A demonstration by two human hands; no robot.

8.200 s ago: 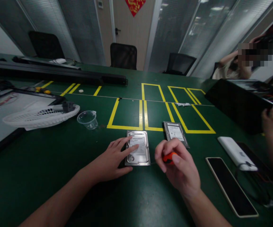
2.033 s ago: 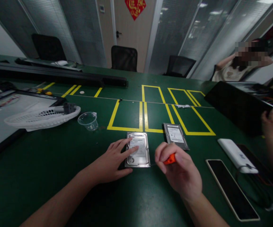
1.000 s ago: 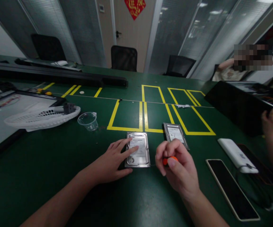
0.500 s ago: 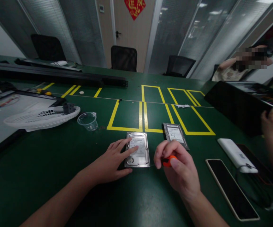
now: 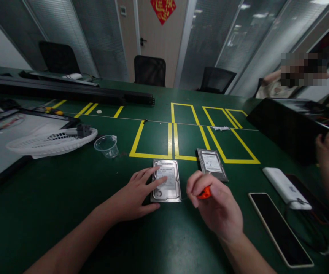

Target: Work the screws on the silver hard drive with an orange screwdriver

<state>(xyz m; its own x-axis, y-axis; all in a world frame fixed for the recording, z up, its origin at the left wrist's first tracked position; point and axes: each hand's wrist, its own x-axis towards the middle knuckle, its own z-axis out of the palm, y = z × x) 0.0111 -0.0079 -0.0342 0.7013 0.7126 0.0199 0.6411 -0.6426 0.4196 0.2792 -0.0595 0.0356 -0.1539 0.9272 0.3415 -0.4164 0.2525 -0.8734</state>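
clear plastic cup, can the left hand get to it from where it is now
Probably yes: the clear plastic cup sits ahead and to the left of the left hand, with nothing seen blocking the way, though the hand would have to leave the hard drive it is partly spread over.

clear plastic cup (image 5: 107, 147) beside white basket (image 5: 58, 149), phone (image 5: 280, 228) near white power bank (image 5: 285, 188)

Two hard drives (image 5: 170, 190), one orange tool (image 5: 205, 193); one cup (image 5: 109, 148)

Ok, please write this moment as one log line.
left hand: fingers spread on hard drive | right hand: grips orange tool | second drive: beyond right hand
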